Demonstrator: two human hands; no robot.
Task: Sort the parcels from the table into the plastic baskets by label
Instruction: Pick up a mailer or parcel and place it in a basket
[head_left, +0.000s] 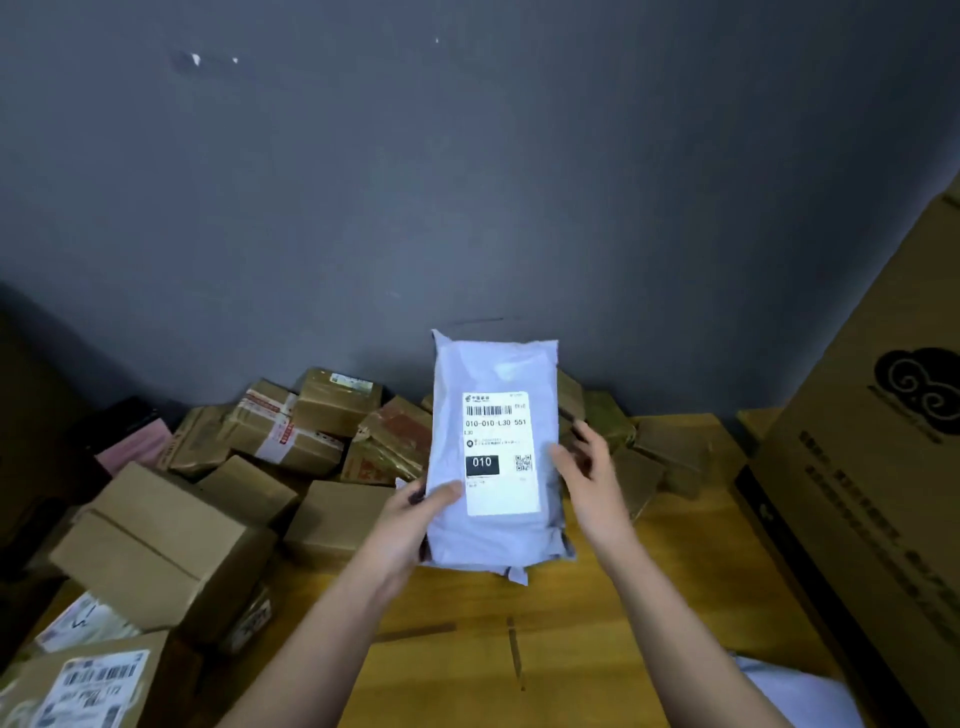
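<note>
The person's left hand (415, 512) is gripping the lower left edge of a grey mailer bag (493, 457), with the thumb lying on the front near the white label (500, 452) and the other fingers hidden behind. The right hand (587, 473) is touching the right edge of the bag with relaxed, nearly straight fingers; it is not closing around it. The bag is standing upright in the air above the wooden table (571, 623), with the label facing the person and showing "010" in a black box.

Behind the bag, a heap of taped cardboard boxes (311, 421) is lying against the grey wall (467, 182), and the bag is covering some of them. To the left, a bigger plain carton (156, 540) is sitting tilted, and a box with a printed label (88, 686) is lying near the lower left corner. On the right, a tall carton with a cloud logo (883, 441) is standing at the table edge. Something pink (135, 447) is showing at the far left.
</note>
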